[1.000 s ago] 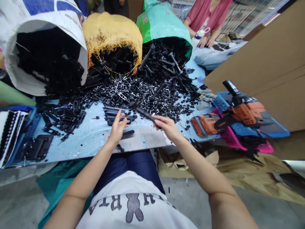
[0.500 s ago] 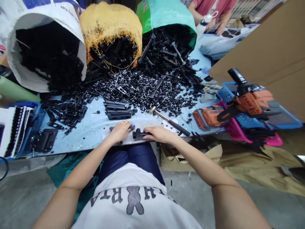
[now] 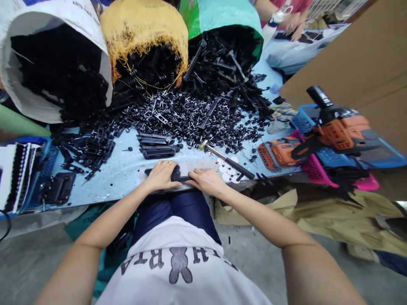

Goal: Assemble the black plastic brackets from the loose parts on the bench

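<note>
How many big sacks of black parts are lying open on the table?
3: a white sack at far left, a yellow mesh sack in the middle, a green sack to its right. Others may lie out of view.

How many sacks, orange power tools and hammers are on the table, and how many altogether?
Sacks: 3, white, yellow, green
Orange power tools: 2
Hammers: 1
Total: 6

Both bare forearms reach forward and come together in front of the body. The left hand (image 3: 162, 174) lies palm down with the fingers curled, and a ring shows on one finger. The right hand (image 3: 206, 180) lies just beside it, palm down, fingers pointing left.
</note>
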A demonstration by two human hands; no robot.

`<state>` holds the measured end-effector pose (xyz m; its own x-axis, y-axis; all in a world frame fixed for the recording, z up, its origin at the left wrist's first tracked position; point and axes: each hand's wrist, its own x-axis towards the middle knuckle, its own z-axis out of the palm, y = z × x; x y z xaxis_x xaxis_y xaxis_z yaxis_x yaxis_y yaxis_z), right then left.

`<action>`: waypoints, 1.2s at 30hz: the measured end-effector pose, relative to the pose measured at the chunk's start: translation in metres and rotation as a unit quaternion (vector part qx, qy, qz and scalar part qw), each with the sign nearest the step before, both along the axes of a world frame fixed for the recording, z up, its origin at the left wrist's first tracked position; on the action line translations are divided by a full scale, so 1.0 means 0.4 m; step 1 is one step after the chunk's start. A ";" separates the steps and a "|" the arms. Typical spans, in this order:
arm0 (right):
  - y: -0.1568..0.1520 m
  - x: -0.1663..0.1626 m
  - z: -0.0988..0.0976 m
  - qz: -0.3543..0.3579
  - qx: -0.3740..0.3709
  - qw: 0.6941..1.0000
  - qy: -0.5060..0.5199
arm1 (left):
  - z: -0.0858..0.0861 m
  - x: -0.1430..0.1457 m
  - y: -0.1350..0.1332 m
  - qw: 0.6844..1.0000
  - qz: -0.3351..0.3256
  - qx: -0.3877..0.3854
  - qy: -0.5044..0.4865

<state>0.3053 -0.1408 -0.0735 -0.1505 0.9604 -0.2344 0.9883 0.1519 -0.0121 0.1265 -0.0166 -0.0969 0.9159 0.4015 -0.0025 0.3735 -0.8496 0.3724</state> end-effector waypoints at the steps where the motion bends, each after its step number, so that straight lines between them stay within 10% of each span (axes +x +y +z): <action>1: -0.002 -0.005 0.006 -0.002 0.001 1.000 -0.002 | -0.002 -0.002 -0.001 1.000 0.002 0.005 -0.007; 18: 0.011 -0.032 0.080 0.012 0.039 0.999 -0.027 | -0.050 -0.027 -0.010 0.991 0.017 0.068 -0.112; 24: 0.054 0.023 0.050 0.001 -0.009 1.000 0.017 | -0.006 -0.018 0.011 0.996 0.016 0.028 -0.079; 29: 0.153 0.072 -0.006 -0.088 0.083 0.993 -0.019 | 0.006 -0.098 0.180 0.934 0.343 0.062 -0.076; 32: 0.210 0.066 -0.033 -0.189 0.079 0.977 -0.056 | -0.013 -0.155 0.253 0.916 0.397 0.043 -0.016; 36: 0.240 0.058 -0.050 -0.225 0.045 0.973 -0.037 | -0.022 -0.187 0.203 0.843 0.442 -0.185 -0.243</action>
<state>0.3287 -0.0448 -0.0934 0.3043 0.9423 -0.1396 0.9525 -0.2994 0.0556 0.0516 0.0648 -0.1058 0.1883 0.9820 0.0129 0.5264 -0.1120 0.8428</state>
